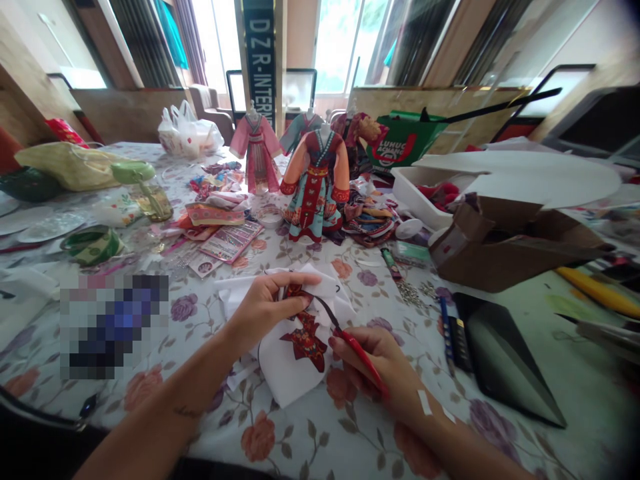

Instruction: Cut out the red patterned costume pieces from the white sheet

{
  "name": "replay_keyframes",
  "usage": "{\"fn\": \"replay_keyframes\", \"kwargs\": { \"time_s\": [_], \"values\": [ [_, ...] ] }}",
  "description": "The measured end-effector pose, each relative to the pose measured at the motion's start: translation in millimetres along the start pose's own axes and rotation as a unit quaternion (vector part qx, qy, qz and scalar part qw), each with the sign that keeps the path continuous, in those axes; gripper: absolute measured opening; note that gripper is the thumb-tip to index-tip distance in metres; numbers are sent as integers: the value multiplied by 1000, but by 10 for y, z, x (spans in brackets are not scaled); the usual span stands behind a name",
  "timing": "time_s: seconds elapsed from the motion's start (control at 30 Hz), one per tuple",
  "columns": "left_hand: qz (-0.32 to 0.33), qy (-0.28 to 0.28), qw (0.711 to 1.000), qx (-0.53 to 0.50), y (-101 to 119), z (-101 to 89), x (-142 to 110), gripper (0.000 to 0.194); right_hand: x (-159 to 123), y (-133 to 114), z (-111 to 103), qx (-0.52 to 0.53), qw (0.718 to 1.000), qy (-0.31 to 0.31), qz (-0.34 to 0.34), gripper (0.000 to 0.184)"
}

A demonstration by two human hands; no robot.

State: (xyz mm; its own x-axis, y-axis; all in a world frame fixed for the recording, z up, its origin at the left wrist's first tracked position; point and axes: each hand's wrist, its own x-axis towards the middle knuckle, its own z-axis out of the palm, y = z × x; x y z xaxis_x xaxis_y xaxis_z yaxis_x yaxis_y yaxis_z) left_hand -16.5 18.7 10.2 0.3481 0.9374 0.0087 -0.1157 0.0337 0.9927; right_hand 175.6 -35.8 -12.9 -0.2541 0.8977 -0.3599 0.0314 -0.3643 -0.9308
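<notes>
My left hand (pixel 263 308) pinches a piece of white fabric (pixel 293 377) printed with a red and gold garment pattern (pixel 305 340). My right hand (pixel 370 360) grips a pair of red-handled scissors (pixel 363 353). Their thin dark blades reach up to the fabric's edge near my left fingers. The fabric is held a little above the floral tablecloth (pixel 320 427). My fingers and the fabric's folds hide part of the printed pattern.
Miniature doll robes on stands (pixel 315 187) rise beyond my hands among fabric scraps and printed cards. A cardboard box (pixel 505 243) and white plastic tray (pixel 420 200) stand to the right. A black tablet (pixel 510 360) and pens lie near my right hand. A pixelated patch (pixel 114 327) covers something on the left.
</notes>
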Motion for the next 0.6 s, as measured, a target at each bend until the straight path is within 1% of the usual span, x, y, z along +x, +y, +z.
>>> {"fn": "replay_keyframes", "kwargs": {
  "time_s": [0.2,0.33,0.47,0.6],
  "values": [
    [-18,-16,999,-27,-8,-21,9,29,-16,-20,4,-24,1000,10,-10,39],
    [-25,-16,999,-32,-3,-23,12,30,-18,-28,15,-7,1000,-12,-1,39],
    [-34,-21,999,-21,1,-21,-2,30,-9,10,5,-4,1000,-3,-6,37],
    [-38,-25,999,-17,0,-21,-6,30,-14,30,2,4,1000,-14,-9,37]
  ]
}}
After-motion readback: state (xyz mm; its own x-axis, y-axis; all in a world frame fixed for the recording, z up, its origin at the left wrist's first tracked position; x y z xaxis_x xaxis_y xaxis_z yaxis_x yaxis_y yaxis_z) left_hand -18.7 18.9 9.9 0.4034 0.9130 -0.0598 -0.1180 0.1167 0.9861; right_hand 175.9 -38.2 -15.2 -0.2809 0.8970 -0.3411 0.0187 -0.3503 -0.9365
